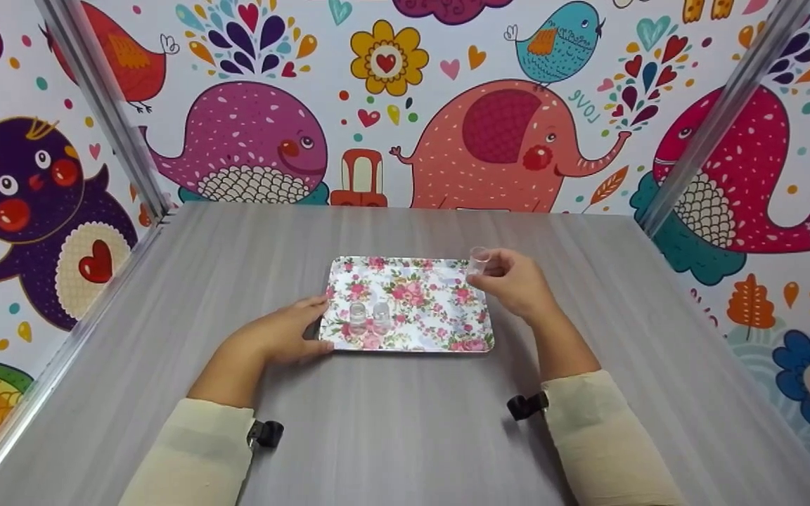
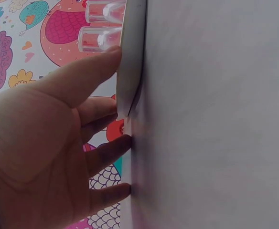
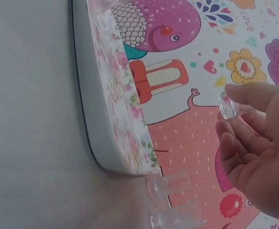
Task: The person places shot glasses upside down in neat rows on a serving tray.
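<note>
My right hand pinches a small clear shot glass between thumb and fingers, above the far right corner of a flowered tray. In the right wrist view the held glass is apart from the tray. Two similar clear glasses, one left and one right, stand side by side on the tray's left part. My left hand touches the tray's left end, thumb at the near corner and fingers along the edge. Its other fingers reach out straight to the tabletop in the left wrist view.
Two more clear glasses, one nearer the tray and one beyond it, stand on the grey table past the tray's end. Patterned panels and metal posts border the table.
</note>
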Tool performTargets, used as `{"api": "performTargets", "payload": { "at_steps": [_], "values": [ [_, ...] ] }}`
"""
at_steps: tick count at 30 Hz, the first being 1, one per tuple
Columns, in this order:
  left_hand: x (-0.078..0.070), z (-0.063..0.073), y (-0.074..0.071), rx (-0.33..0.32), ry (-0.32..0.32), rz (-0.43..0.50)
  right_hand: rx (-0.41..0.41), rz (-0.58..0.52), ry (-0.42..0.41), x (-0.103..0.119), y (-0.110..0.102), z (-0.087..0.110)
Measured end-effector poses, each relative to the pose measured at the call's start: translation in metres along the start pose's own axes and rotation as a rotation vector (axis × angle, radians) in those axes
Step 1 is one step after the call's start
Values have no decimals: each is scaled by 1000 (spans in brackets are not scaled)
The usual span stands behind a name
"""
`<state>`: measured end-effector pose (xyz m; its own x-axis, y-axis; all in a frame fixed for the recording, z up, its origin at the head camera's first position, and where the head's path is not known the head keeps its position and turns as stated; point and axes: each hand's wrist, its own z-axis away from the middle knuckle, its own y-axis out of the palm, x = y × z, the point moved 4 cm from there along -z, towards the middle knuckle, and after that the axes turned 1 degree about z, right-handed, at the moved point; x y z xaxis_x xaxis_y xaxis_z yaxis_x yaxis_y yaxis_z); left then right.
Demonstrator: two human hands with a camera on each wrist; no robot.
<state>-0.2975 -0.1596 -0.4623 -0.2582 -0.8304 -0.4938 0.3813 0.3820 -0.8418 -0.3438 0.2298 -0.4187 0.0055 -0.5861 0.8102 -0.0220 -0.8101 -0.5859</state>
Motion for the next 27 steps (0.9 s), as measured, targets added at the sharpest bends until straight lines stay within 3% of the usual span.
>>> {"api": "performTargets", "payload": {
  "at_steps": [16,27],
  "values": [
    [0,-1,0,-9,15,-9,139,-66,-187,49,52,8],
    [0,-1,-1,-4,6,-9,183,-93,-235,58,66,12]
  ]
}}
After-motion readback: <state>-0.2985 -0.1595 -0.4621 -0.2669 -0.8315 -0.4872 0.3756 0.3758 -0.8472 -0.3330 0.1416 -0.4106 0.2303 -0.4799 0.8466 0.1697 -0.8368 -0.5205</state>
